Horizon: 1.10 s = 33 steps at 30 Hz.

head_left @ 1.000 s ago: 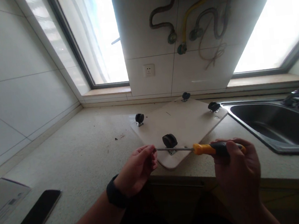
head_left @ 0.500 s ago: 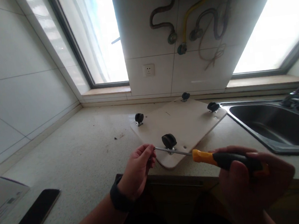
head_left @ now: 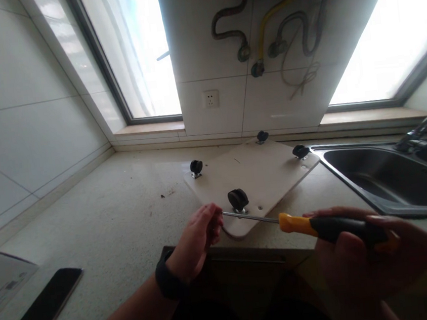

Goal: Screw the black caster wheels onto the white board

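Note:
My right hand [head_left: 375,250] is wrapped round the black and orange handle of a screwdriver [head_left: 300,223], whose thin metal shaft points left. At the shaft's tip my left hand [head_left: 202,240] has its fingers pinched together; whatever is between them is too small or hidden to make out. Behind the shaft lies a pale board [head_left: 245,169] with cut corners, close to the counter's front edge. Black casters stand wheels up at its corners; the nearest caster [head_left: 238,199] sits just beyond the shaft. A small hole or screw [head_left: 260,208] shows beside it.
A steel sink [head_left: 375,178] with a tap [head_left: 413,139] is set into the counter [head_left: 108,217] at right. A dark flat strip [head_left: 42,310] and a white box [head_left: 4,278] lie at left. Pipes and a socket [head_left: 210,99] are on the wall.
The right hand and screwdriver have shifted slightly right, and the shaft tip has drawn a little away from the left fingertips. The view has moved slightly.

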Tool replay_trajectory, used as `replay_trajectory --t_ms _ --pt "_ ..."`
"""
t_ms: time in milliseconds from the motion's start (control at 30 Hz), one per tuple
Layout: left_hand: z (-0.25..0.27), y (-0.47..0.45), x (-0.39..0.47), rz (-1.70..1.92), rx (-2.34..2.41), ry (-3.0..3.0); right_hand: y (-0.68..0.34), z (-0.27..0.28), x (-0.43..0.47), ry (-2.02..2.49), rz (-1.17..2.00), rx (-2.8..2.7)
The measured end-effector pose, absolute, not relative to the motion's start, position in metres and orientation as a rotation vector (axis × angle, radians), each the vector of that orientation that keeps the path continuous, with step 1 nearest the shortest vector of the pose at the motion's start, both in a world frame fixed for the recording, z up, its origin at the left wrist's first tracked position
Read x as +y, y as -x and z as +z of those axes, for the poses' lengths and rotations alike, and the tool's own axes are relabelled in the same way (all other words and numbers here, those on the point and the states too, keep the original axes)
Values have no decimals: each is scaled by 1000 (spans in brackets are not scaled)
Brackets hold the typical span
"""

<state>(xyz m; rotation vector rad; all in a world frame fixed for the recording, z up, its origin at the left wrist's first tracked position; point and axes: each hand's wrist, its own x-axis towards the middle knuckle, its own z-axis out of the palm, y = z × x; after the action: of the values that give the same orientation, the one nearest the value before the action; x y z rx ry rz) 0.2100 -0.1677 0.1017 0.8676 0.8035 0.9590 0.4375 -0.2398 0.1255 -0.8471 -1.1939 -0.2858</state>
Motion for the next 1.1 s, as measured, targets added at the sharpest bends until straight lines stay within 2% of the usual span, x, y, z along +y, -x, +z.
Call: replay_trajectory --t_ms 233,467,833,1100 --pt "94 -206 -157 985 921 -1224 -457 168 -214 792 -363 -1160" --pt "113 -207 -149 1057 947 -1684 -459 191 -195 853 -186 -1365" --pt "118 -223 -148 985 906 -1816 -442 211 -183 1011 -96 -1745" --pt "118 -230 -143 976 900 -1821 -435 218 -182 977 -205 -1826"
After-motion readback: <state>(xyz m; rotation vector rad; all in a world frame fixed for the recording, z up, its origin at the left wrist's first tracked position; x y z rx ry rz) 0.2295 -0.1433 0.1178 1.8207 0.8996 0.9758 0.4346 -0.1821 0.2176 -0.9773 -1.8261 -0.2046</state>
